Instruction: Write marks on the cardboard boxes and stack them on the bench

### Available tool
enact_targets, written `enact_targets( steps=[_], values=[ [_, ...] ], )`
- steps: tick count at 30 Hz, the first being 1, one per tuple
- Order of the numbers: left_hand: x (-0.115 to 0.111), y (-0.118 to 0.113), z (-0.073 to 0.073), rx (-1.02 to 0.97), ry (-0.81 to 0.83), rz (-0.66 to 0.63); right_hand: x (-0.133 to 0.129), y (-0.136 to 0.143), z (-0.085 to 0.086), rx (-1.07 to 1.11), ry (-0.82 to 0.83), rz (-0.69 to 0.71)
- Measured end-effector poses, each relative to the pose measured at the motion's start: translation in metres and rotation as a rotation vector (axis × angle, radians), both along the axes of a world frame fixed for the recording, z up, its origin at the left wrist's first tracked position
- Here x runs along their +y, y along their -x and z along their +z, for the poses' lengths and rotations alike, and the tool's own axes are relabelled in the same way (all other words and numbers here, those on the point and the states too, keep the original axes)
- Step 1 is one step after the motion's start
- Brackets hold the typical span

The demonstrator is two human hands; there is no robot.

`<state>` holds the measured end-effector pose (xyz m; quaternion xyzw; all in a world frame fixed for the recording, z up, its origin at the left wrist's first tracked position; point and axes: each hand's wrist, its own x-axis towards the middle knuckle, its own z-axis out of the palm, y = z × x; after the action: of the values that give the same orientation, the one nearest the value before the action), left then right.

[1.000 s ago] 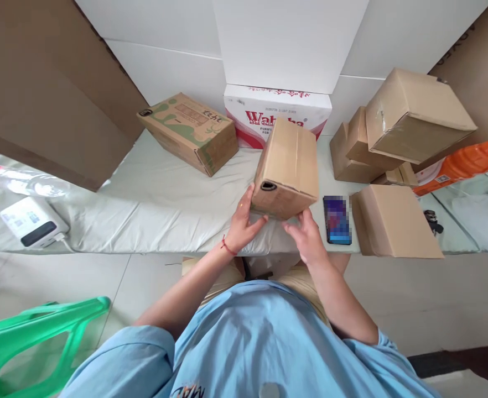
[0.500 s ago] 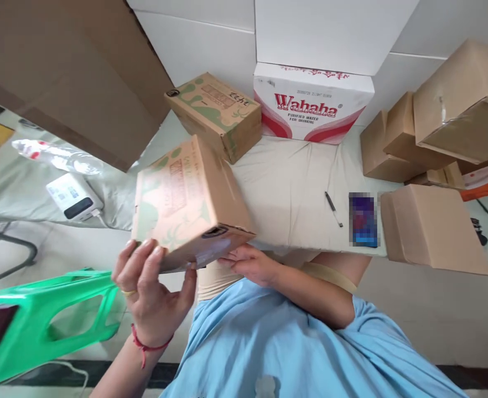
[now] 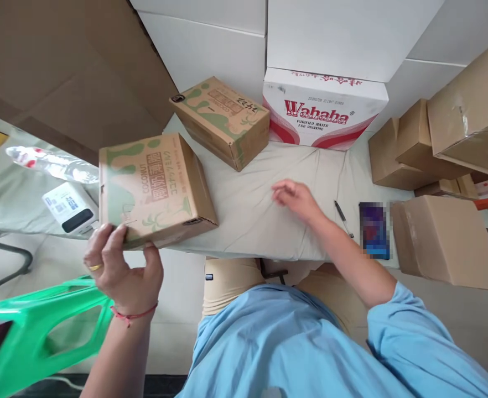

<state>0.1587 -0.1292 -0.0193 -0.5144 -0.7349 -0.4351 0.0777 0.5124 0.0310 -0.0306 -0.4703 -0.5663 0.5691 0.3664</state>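
Note:
My left hand grips the near left corner of a brown cardboard box printed with green splashes, palm trees and "COCONUT". The fingers lie on its top edge and the thumb on its front side. The box rests on the cloth-covered table, close to the front edge. Over the middle of the cloth hovers my right hand, holding nothing, with loosely bent fingers. Right of it, a black pen and a phone with a blurred screen lie on the cloth.
A similar coconut box and a white-and-red Wahaha box stand at the back. Plain boxes pile up at right, near another carton. At left are a power bank, a plastic bottle and a green stool.
The coconut box has moved left and levelled out onto the table with my left hand on it. My right hand has left the box and moved up and right over the cloth.

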Motion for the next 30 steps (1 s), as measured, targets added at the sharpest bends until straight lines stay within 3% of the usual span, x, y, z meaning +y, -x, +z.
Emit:
enact_targets(
  steps=[3, 5, 7, 9, 10, 11, 13, 18, 20, 23, 26, 30],
  values=[
    [-0.005, -0.003, -0.003, 0.268, -0.165, -0.096, 0.073, -0.015, 0.002, -0.176, -0.213, -0.252],
    [-0.017, -0.015, 0.002, 0.300, -0.299, -0.130, 0.117, -0.013, 0.004, -0.246, -0.294, -0.291],
    [-0.029, -0.038, 0.009, 0.209, -0.359, -0.297, 0.154, -0.001, 0.005, -0.296, -0.343, -0.278],
    [-0.031, -0.068, 0.011, -0.003, -0.074, -0.631, 0.182, 0.018, 0.005, -0.327, -0.369, -0.252],
    [-0.026, -0.084, 0.009, -0.106, 0.052, -0.730, 0.192, 0.028, 0.004, -0.336, -0.378, -0.237],
    [-0.017, -0.099, 0.005, -0.188, 0.105, -0.759, 0.200, 0.038, 0.003, -0.340, -0.384, -0.225],
    [0.015, -0.126, -0.010, -0.365, 0.155, -0.697, 0.210, 0.054, 0.001, -0.353, -0.382, -0.218],
    [0.133, -0.170, -0.045, -0.791, 0.107, -0.337, 0.214, 0.065, 0.002, -0.401, -0.287, -0.272],
    [0.174, -0.178, -0.047, -0.973, 0.030, -0.169, 0.209, 0.063, 0.008, -0.434, -0.254, -0.283],
    [0.207, -0.183, -0.040, -1.066, -0.005, -0.107, 0.196, 0.057, 0.018, -0.405, -0.197, -0.260],
    [0.193, -0.189, -0.028, -1.128, 0.005, -0.155, 0.169, 0.046, 0.026, -0.332, -0.158, -0.260],
    [0.116, -0.198, -0.019, -1.134, 0.095, -0.347, 0.102, 0.010, 0.032, -0.421, -0.165, -0.331]
  ],
)
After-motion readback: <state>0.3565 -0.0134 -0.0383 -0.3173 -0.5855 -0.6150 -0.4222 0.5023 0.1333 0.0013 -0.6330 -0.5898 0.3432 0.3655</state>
